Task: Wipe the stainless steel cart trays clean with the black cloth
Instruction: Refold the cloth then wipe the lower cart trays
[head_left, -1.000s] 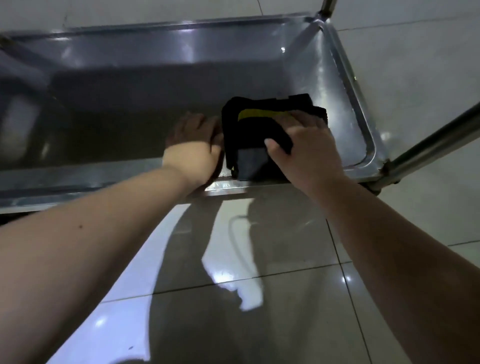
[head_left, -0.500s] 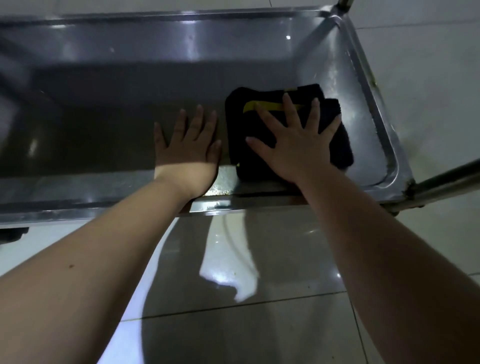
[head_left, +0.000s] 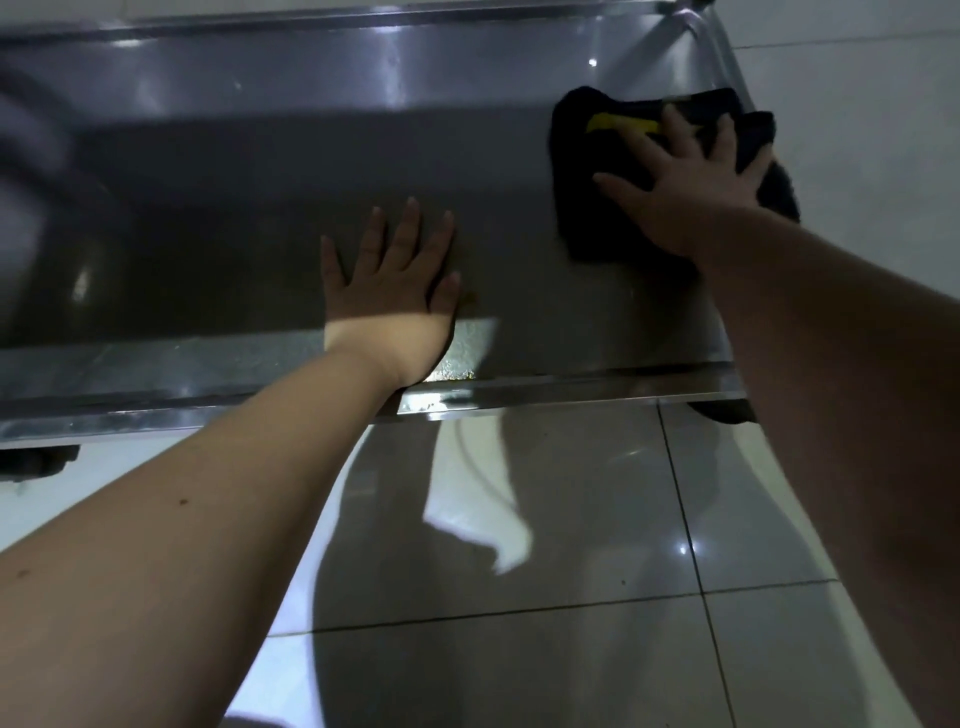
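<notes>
Both hands are spread flat: the left hand (head_left: 392, 280) is pressed on the tray (head_left: 218, 208) floor, while the black cloth (head_left: 613, 156) is pinned at the far right corner by the right hand (head_left: 691, 192).

Bare right forearm (head_left: 841, 415), and bare left forearm (head_left: 223, 499) with two small moles.

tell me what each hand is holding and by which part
Nothing is gripped. The right hand presses flat, fingers spread, on top of the black cloth; the left hand rests flat on the stainless steel tray.
</notes>
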